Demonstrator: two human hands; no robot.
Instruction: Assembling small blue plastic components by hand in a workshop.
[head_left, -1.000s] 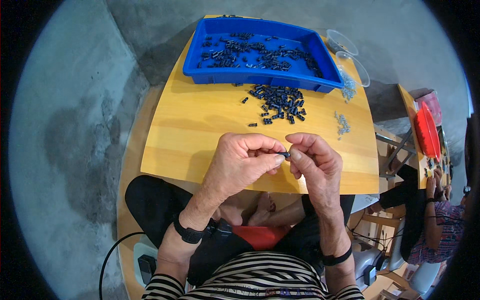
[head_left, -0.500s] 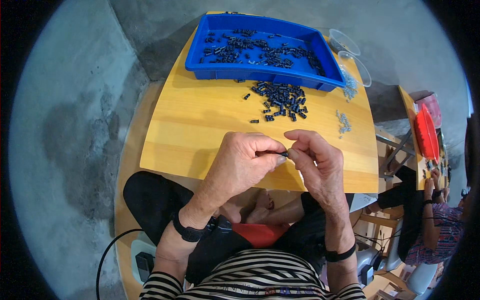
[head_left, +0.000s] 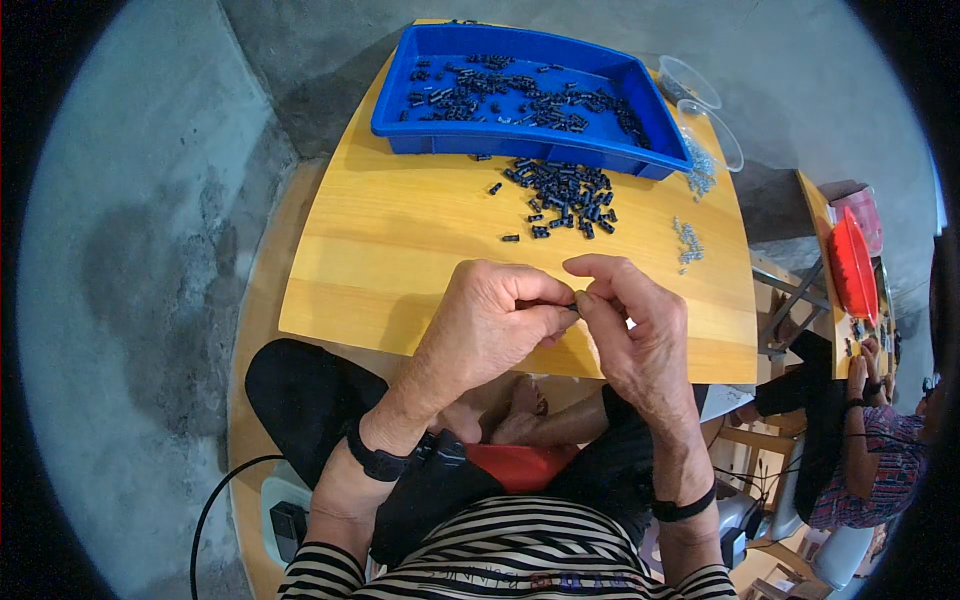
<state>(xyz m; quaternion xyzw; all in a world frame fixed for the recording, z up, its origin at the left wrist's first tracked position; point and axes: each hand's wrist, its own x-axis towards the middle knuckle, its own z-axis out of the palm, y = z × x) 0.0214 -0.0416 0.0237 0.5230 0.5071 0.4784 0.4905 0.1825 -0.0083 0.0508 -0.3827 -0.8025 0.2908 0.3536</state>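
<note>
My left hand [head_left: 488, 325] and my right hand [head_left: 628, 318] meet fingertip to fingertip over the near edge of a yellow wooden table [head_left: 400, 240]. Between them they pinch a small black part [head_left: 575, 303], mostly hidden by the fingers. A heap of the same small black parts [head_left: 565, 195] lies on the table beyond my hands. Behind it stands a blue plastic tray [head_left: 520, 140] with many more black parts scattered inside.
Small clear pieces [head_left: 686, 240] lie at the table's right, near two clear plastic cups [head_left: 712, 130]. At the right another person [head_left: 860, 440] sits by a second table with a red tray [head_left: 852, 268]. Grey concrete floor [head_left: 130, 250] lies to the left; a black cable [head_left: 215, 500] runs below.
My hands stay together at the table's near edge; the fingers have shifted slightly around the small part. Nothing else has moved.
</note>
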